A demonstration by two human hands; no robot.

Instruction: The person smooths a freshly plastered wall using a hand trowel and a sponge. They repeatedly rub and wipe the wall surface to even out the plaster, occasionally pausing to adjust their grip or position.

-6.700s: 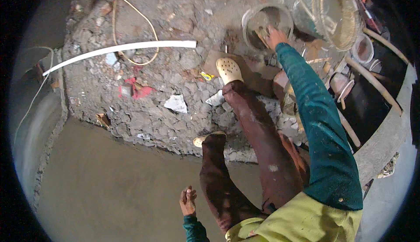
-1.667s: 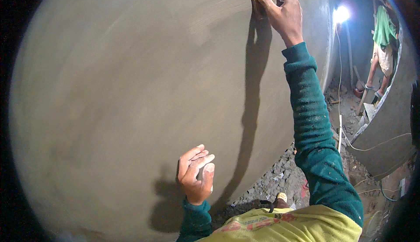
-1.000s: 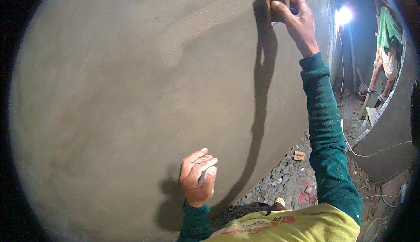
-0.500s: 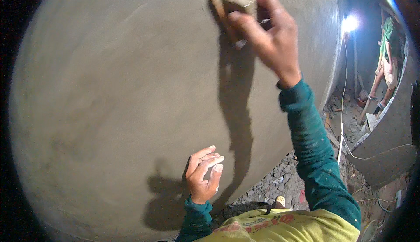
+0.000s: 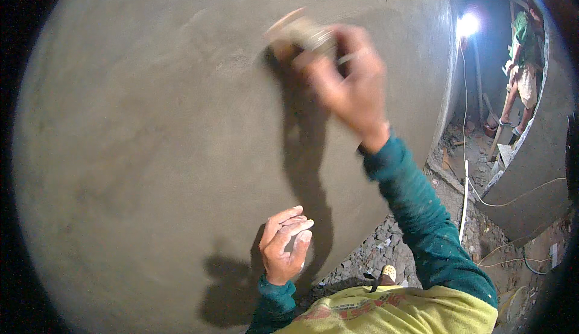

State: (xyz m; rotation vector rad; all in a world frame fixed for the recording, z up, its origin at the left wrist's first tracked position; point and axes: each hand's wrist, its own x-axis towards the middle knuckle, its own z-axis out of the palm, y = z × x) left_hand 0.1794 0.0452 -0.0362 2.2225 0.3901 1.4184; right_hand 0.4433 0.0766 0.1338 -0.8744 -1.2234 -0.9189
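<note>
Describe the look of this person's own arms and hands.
The right sleeve is long, teal, wrinkled and lightly flecked; the left sleeve is teal too. The left hand is gloveless, its fingers dusted with pale residue. The right hand is also gloveless, but motion blur hides finer marks.

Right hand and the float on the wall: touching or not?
Touching. The head view shows the right hand gripping the float between thumb and fingers, with no gap between them, though both are motion-blurred.
</note>
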